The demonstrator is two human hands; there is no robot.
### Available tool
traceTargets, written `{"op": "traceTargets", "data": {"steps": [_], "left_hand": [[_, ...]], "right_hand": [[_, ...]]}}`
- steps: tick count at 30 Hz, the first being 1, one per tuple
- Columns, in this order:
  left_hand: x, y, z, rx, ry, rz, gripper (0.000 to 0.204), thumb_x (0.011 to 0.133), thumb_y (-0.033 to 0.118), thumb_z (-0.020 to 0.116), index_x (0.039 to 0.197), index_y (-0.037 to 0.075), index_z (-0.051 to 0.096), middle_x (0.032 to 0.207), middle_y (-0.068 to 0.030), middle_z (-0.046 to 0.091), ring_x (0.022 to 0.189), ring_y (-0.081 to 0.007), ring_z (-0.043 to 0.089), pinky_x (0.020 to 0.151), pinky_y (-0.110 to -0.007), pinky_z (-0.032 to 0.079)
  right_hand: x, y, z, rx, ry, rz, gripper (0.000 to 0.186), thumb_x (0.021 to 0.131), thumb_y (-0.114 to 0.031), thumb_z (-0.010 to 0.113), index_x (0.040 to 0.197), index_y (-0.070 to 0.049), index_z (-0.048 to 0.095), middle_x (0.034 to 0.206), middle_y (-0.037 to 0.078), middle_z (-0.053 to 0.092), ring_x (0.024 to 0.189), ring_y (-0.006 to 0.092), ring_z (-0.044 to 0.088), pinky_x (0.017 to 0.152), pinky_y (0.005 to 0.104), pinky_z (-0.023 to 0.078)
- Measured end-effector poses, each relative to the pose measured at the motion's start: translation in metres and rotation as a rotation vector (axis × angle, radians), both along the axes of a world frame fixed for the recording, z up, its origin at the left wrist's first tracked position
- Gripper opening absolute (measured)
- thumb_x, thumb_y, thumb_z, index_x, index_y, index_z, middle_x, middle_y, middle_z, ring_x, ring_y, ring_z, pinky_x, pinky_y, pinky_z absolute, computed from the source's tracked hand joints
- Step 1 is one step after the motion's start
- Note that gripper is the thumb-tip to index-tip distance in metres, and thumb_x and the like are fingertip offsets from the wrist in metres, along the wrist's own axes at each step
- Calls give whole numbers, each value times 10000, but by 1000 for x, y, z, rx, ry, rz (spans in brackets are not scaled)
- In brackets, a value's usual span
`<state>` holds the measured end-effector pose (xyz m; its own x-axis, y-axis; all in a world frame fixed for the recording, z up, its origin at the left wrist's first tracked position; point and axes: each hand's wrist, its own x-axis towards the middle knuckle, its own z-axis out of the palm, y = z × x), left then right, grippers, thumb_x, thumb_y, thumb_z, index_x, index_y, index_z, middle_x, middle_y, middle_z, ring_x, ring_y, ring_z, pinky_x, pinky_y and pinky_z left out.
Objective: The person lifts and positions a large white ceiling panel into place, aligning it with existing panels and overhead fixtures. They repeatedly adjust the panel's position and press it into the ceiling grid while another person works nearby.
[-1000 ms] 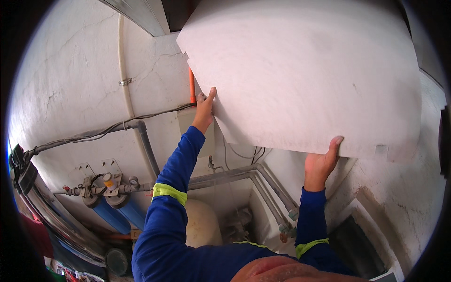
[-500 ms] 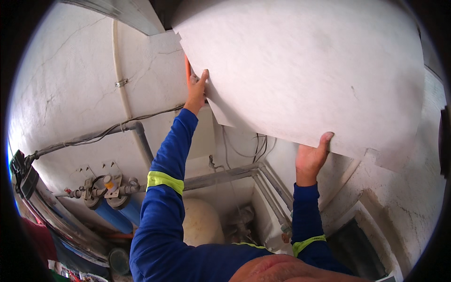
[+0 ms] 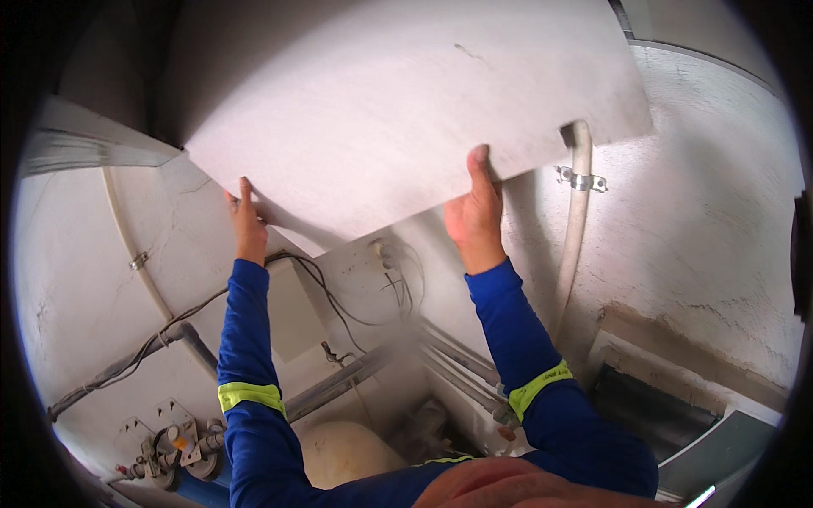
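A large white board (image 3: 381, 102) fills the top of the picture, tilted overhead. My left hand (image 3: 247, 212) grips its lower-left edge, thumb on the near face. My right hand (image 3: 474, 207) grips the lower edge right of centre, also thumb in front, fingers mostly hidden. A cut-out in that edge, right of my right hand, meets an upright white pipe (image 3: 578, 216), clamped to the wall by a metal bracket (image 3: 591, 180).
A white ledge (image 3: 102, 152) meets the board's left corner. Below are black cables (image 3: 322, 284), grey pipes (image 3: 343, 381), blue filter housings (image 3: 195, 478), a cream tank (image 3: 343, 457) and a framed dark recess (image 3: 644, 402) at lower right.
My view has swung rightward, so the left wall and both hands sit differently in the picture. The board has shifted with my hands, and the right pipe now shows at its cut-out.
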<state>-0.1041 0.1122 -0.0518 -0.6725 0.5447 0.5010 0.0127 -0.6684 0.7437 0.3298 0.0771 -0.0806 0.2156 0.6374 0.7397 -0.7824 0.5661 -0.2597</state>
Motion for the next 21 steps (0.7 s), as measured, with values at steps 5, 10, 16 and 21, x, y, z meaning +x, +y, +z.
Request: {"op": "traceTargets", "data": {"steps": [5,10,16,21], "left_hand": [[-6,7,28,89,60,-60,832,905,629,716,1499,174,352,1429,-75,483,1180,-305,514,851,-574,448],[19,9,40,260,77,-50,680,949,519,724,1451,187,407,1334,-60,528,1061,-240,526,749,-485,451],[30,27,52,419,84,126,737,944,502,734,1477,108,411,1233,-71,564,1034,-235,564,801,-453,468],[23,48,62,276,-18,-24,814,864,643,753,1352,48,485,1187,-86,579,1037,-219,565,776,-436,480]], "right_hand": [[-7,6,42,125,96,116,613,963,-331,755,1417,16,533,1444,60,536,1359,169,451,1208,386,313],[-2,22,68,136,54,86,691,931,-376,788,1434,21,528,1504,14,482,1407,92,331,1246,364,149],[-4,35,87,151,47,61,812,897,-454,802,1472,28,492,1604,32,404,1510,121,208,1269,407,-6],[-8,30,106,93,122,-69,715,893,-442,816,1352,47,567,1448,75,519,1370,142,389,1209,344,187]]}}
